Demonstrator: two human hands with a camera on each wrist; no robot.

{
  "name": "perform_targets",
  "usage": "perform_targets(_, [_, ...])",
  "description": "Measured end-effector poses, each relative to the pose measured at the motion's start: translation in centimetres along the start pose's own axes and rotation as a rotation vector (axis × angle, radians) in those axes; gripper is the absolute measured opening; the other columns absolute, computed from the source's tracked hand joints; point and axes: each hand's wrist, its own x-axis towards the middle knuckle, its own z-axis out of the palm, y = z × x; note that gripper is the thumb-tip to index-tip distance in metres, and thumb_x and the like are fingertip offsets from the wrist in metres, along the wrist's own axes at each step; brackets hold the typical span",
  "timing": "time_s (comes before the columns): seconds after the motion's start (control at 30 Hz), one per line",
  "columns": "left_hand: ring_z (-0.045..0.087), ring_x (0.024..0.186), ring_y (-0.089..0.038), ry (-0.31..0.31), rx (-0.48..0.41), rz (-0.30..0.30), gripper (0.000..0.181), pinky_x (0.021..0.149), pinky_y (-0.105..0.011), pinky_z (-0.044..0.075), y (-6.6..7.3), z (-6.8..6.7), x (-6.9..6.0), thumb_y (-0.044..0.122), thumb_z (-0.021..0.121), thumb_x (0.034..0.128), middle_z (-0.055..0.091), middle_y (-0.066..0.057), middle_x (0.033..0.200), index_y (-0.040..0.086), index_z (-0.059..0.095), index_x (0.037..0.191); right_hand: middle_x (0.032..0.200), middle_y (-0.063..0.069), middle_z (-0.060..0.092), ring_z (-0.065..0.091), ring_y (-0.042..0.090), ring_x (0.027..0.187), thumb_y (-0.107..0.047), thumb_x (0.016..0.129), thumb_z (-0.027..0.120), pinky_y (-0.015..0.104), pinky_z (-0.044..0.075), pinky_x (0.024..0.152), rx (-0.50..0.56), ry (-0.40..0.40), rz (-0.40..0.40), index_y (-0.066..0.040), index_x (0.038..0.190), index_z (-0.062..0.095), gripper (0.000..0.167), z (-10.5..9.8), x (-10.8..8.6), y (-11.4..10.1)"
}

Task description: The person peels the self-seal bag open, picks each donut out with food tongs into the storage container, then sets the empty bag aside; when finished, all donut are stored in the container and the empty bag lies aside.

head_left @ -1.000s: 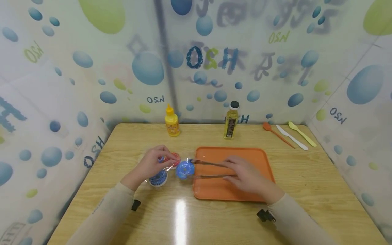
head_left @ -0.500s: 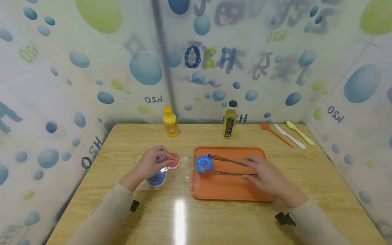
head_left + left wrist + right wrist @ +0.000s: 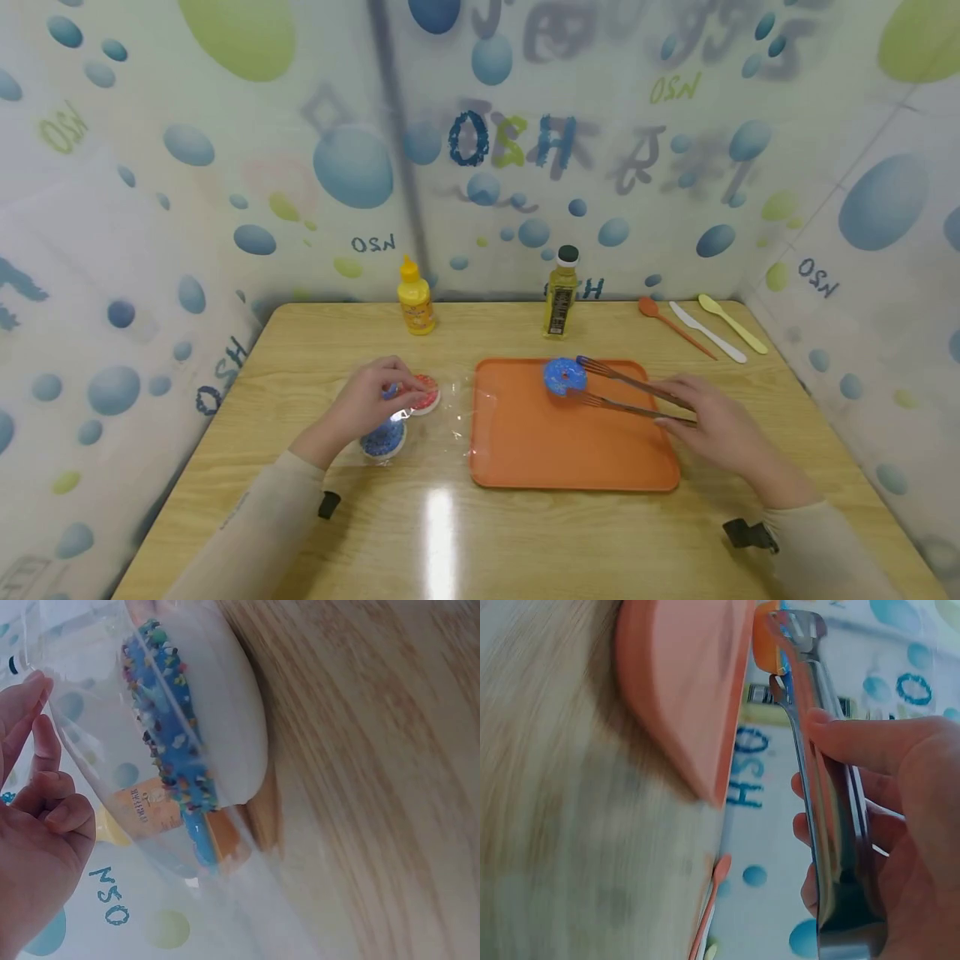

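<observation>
My right hand point(image 3: 720, 421) grips metal tongs point(image 3: 847, 847). Between their tips is a blue-iced doughnut point(image 3: 564, 375), over the far part of the orange tray point(image 3: 570, 454); in the right wrist view it appears raised above the rim. My left hand point(image 3: 360, 404) pinches the edge of a clear plastic bag point(image 3: 97, 742) with thumb and fingertips. Under or inside that plastic, left of the tray, are a dark blue doughnut with sprinkles point(image 3: 169, 712) and a red-iced doughnut point(image 3: 427, 393). Another bit of blue icing is mostly hidden by the left hand.
At the back of the table stand a yellow squeeze bottle point(image 3: 416, 308) and a glass bottle of yellow liquid point(image 3: 560, 296). An orange spoon point(image 3: 651, 308), a white knife point(image 3: 708, 333) and a yellow-green utensil point(image 3: 731, 323) lie at the back right. Walls enclose the table.
The tongs have carried the blue doughnut rightward, from beside the tray's left edge to above its far middle. The plastic flap lies flatter across the tray's left edge. My left hand has stayed put.
</observation>
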Motion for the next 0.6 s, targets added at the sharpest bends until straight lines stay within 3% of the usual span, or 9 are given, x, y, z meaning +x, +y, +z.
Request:
perform_targets(0.3, [0.054,0.082,-0.015,-0.008,0.013,0.003,0.008,0.071,-0.028,0.046,0.0,-0.1,0.1,0.020,0.081,0.0913,0.066,0.006,0.094,0.023,0.082,0.098,0.104,0.002,0.067,0.062,0.017,0.086,-0.014,0.078,0.090,0.036,0.053,0.068,-0.038,0.015,0.043,-0.009,0.121,0.072,0.046,-0.6,-1.9,2.6])
perform_targets(0.6, [0.053,0.079,-0.016,-0.013,0.026,0.005,0.008,0.068,-0.027,0.046,0.0,-0.1,0.1,0.018,0.081,0.0915,0.065,0.005,0.094,0.022,0.082,0.097,0.103,0.003,0.069,0.062,0.017,0.084,-0.016,0.078,0.091,0.036,0.052,0.066,-0.043,0.011,0.056,-0.009,0.121,0.072,0.047,-1.3,-2.8,3.8])
